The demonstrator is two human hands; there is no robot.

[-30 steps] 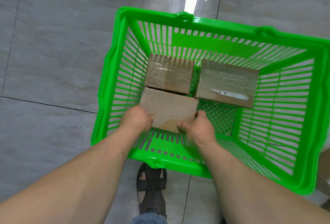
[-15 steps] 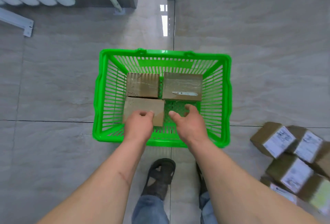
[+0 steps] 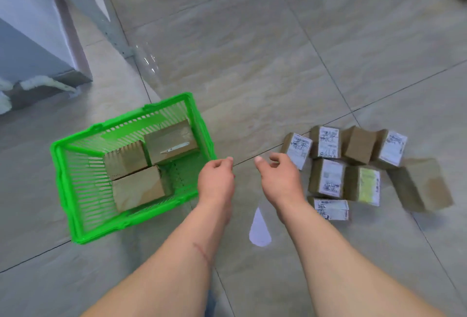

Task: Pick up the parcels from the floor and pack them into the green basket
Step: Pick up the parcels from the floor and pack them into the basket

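Observation:
The green basket (image 3: 75, 218) stands on the floor at the left with three brown parcels (image 3: 137, 186) lying flat inside it. Several more parcels (image 3: 328, 177), most with white labels, lie in a cluster on the floor at the right. My left hand (image 3: 216, 180) hovers just right of the basket's corner, fingers loosely curled and holding nothing. My right hand (image 3: 279, 176) is beside the leftmost floor parcel (image 3: 298, 150), fingers relaxed and empty; I cannot tell whether it touches it.
A grey cabinet or appliance (image 3: 30, 38) with a metal frame stands at the back left. A bright reflection (image 3: 259, 228) lies on the glossy tiled floor (image 3: 252, 64) between my forearms. A dark object sits at the top right corner.
Both hands let go of the near parcel, left the basket and swung right toward the floor parcels. My view turned right, so the basket now lies at the left.

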